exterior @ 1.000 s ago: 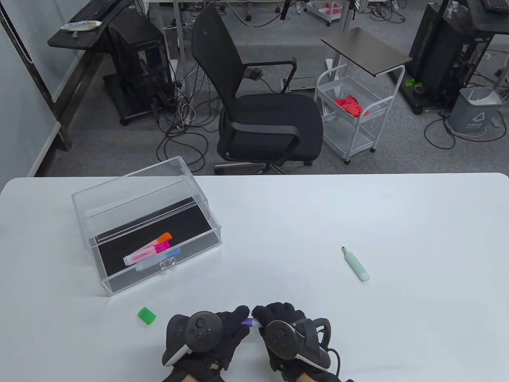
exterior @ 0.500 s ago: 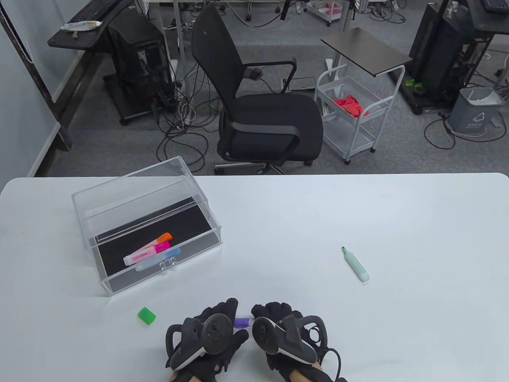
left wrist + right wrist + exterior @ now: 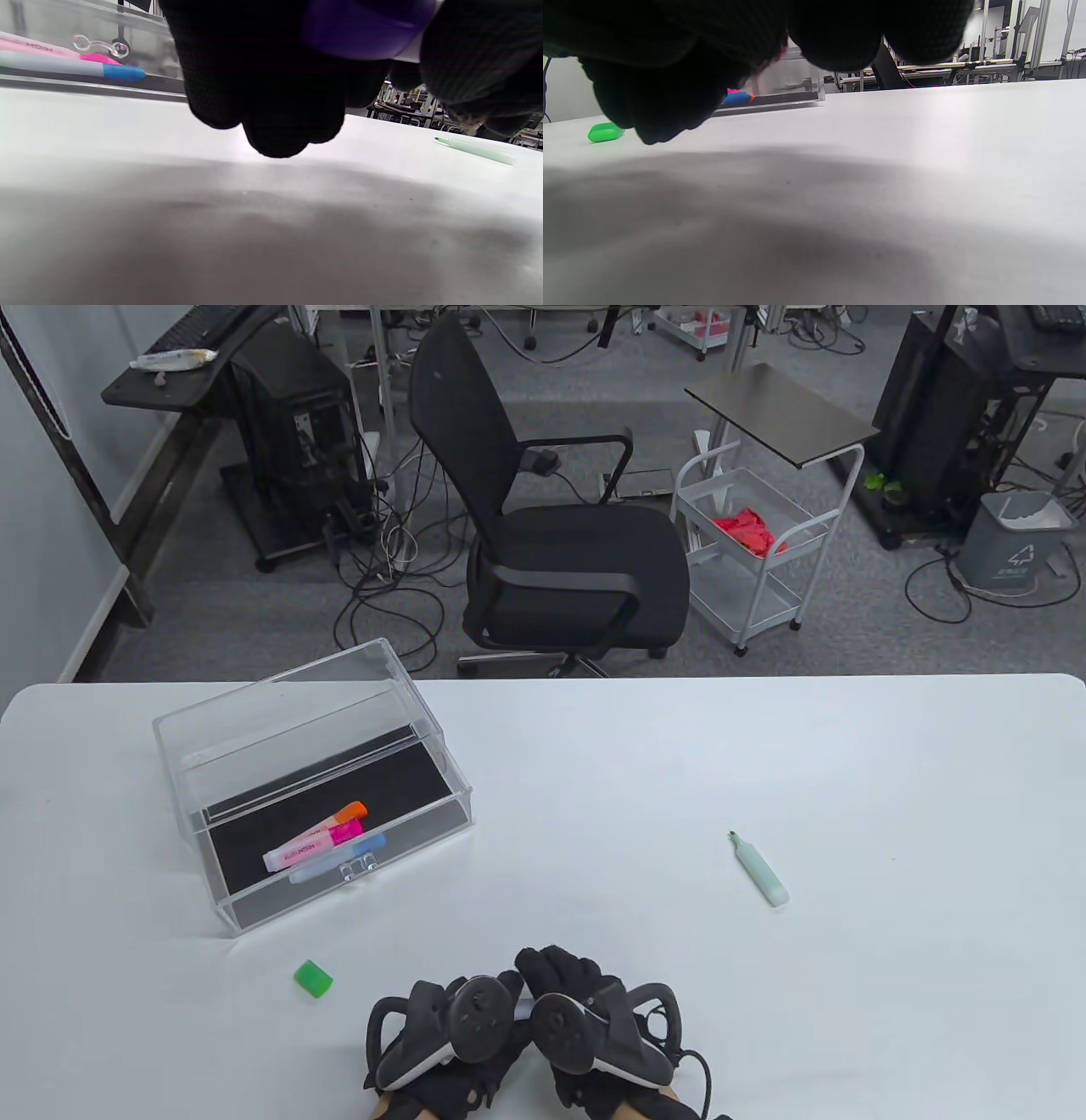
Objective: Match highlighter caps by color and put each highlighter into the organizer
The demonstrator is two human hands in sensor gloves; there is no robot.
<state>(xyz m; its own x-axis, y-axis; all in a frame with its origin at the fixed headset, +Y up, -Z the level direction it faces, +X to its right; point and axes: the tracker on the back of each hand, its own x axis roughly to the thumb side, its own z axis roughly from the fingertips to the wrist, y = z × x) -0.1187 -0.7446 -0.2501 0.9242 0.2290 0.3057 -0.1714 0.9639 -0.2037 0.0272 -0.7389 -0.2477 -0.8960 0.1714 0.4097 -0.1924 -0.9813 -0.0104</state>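
At the near table edge, the left hand (image 3: 441, 1035) and right hand (image 3: 585, 1027) meet, fingers curled around a purple highlighter (image 3: 365, 29), left on its cap, right on the barrel, largely hidden. Judged light, rigid and smooth-sided: grip mid-barrel. The green cap (image 3: 313, 978) lies apart.

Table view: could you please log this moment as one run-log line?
left hand: grips purple cap | right hand: grips purple highlighter | green cap, green highlighter: loose | organizer: three highlighters
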